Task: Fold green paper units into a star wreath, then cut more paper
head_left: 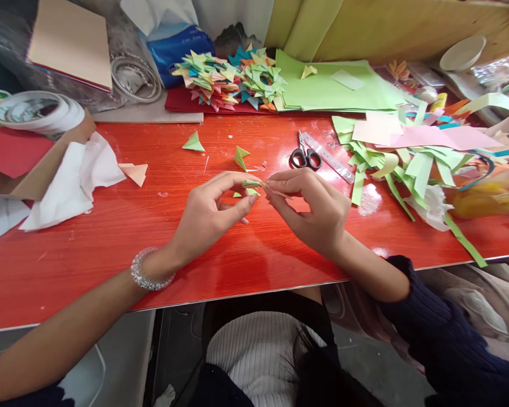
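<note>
Both hands meet above the middle of the red table [110, 254]. My left hand [216, 209] pinches a small folded green paper piece [251, 183] between thumb and fingers. My right hand [311, 200], its fingertips touching the left ones, pinches a thin pale orange paper piece [282, 194]. Where the two papers meet is partly covered by fingertips. Just behind the hands stands a folded green triangle [241, 157], and another green triangle [194, 142] lies farther left. Part of a further green piece shows under my left fingers.
Black-handled scissors [305, 155] and a clear ruler [327, 157] lie behind my right hand. Paper strips [419, 167] are heaped at the right. Folded paper star rings [212, 79] and green sheets [331, 85] sit at the back. Tape rolls [38, 110] are at the left.
</note>
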Motion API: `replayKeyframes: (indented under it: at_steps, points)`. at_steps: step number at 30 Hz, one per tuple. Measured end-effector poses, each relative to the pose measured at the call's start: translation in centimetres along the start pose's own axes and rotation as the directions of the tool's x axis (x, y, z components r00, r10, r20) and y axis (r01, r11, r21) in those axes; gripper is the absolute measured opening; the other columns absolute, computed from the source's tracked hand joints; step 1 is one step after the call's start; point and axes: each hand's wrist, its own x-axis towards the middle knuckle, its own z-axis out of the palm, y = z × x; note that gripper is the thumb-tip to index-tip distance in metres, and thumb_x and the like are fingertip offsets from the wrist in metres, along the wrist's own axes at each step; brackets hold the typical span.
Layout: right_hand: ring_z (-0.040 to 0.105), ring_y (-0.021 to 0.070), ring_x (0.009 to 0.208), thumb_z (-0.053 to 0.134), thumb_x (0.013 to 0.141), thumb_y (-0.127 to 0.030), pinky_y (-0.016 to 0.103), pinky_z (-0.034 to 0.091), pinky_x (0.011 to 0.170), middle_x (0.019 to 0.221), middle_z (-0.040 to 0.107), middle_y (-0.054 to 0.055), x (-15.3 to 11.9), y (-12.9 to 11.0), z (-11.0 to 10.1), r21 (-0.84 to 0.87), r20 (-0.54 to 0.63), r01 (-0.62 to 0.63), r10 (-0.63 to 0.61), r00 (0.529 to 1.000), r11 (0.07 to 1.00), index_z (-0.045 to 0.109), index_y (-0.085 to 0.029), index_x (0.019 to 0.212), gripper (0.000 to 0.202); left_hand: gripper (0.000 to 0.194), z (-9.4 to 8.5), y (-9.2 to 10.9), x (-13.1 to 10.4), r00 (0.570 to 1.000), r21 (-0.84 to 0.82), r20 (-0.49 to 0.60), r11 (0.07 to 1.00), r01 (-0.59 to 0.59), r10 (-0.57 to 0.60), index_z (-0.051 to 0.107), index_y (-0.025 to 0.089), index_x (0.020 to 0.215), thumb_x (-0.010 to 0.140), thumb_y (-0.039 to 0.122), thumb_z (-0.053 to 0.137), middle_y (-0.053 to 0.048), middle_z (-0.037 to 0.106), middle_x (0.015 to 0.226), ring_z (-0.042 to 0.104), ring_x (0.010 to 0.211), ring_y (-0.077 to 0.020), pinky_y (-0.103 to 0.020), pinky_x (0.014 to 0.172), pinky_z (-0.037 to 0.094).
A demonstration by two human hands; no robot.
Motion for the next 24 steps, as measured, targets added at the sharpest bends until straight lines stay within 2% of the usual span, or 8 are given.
replayKeyframes:
  at_steps: [4,8,13,15,19,22,24]
  points:
    - [0.065,0.0103,0.072,0.058,0.085,-0.005,0.025,0.059,0.063,0.081,0.065,0.0,0.2,0.1,-0.1,0.167,0.025,-0.182,0.18,0.983,0.969,0.056,-0.021,0.087,0.017,0.02,-0.1,0.1,0.2,1.0,0.102,-0.007,0.995,0.007,-0.006,0.071,0.022,0.104,0.088,0.029,0.063,-0.004,0.067,0.095,0.062,0.076,-0.0118,-0.017,0.051,0.055]
    - [0.065,0.0088,0.066,0.062,0.086,-0.013,0.024,0.059,0.061,0.076,0.064,-0.003,0.4,0.1,-0.4,0.31,0.118,-0.348,0.327,0.938,0.885,0.058,-0.02,0.085,0.009,0.017,-0.2,0.4,0.2,0.999,0.205,-0.031,0.978,0.037,-0.031,0.073,0.022,0.093,0.089,0.033,0.061,0.002,0.063,0.071,0.054,0.049,-0.006,-0.018,0.047,0.047]
    - [0.065,0.0089,0.058,0.068,0.084,-0.028,0.023,0.058,0.054,0.068,0.066,-0.004,1.5,-0.1,-1.0,0.423,0.32,-0.608,0.517,0.794,0.671,0.057,-0.02,0.078,0.015,0.023,-0.4,0.8,0.1,0.998,0.288,-0.047,0.956,0.063,-0.052,0.074,0.025,0.089,0.089,0.043,0.059,0.003,0.055,0.057,0.046,0.044,-0.0072,-0.022,0.046,0.039]
    - [0.065,0.009,0.057,0.07,0.082,-0.032,0.024,0.058,0.053,0.069,0.067,-0.003,1.8,-0.1,-1.0,0.446,0.342,-0.647,0.551,0.761,0.618,0.056,-0.02,0.075,0.02,0.023,-0.4,0.8,0.0,0.998,0.302,-0.044,0.951,0.06,-0.049,0.074,0.026,0.087,0.088,0.044,0.06,0.003,0.056,0.057,0.045,0.046,-0.0082,-0.022,0.046,0.036]
    - [0.065,0.0087,0.059,0.071,0.08,-0.037,0.023,0.058,0.054,0.075,0.068,-0.001,1.8,-0.1,-0.7,0.489,0.387,-0.682,0.566,0.729,0.544,0.056,-0.018,0.072,0.026,0.022,-0.3,0.8,0.0,0.997,0.242,-0.01,0.967,0.078,-0.078,0.073,0.024,0.083,0.086,0.044,0.063,0.003,0.06,0.06,0.049,0.052,-0.0091,-0.023,0.049,0.036]
    - [0.067,0.0091,0.064,0.07,0.08,-0.042,0.023,0.058,0.058,0.082,0.068,0.002,1.7,0.3,-0.7,0.491,0.45,-0.717,0.561,0.695,0.495,0.059,-0.017,0.073,0.029,0.026,-0.2,0.7,0.4,0.988,0.172,-0.009,0.973,0.156,-0.156,0.071,0.022,0.073,0.084,0.044,0.065,0.003,0.054,0.054,0.045,0.048,-0.0087,-0.023,0.047,0.035]
    - [0.066,0.0087,0.063,0.068,0.083,-0.043,0.022,0.056,0.058,0.079,0.068,0.001,1.7,0.7,-0.8,0.472,0.497,-0.756,0.571,0.653,0.454,0.062,-0.016,0.077,0.029,0.029,-0.3,0.6,0.7,0.977,0.108,-0.017,0.971,0.215,-0.214,0.069,0.021,0.069,0.082,0.046,0.066,0.003,0.05,0.053,0.041,0.045,-0.008,-0.023,0.044,0.033]
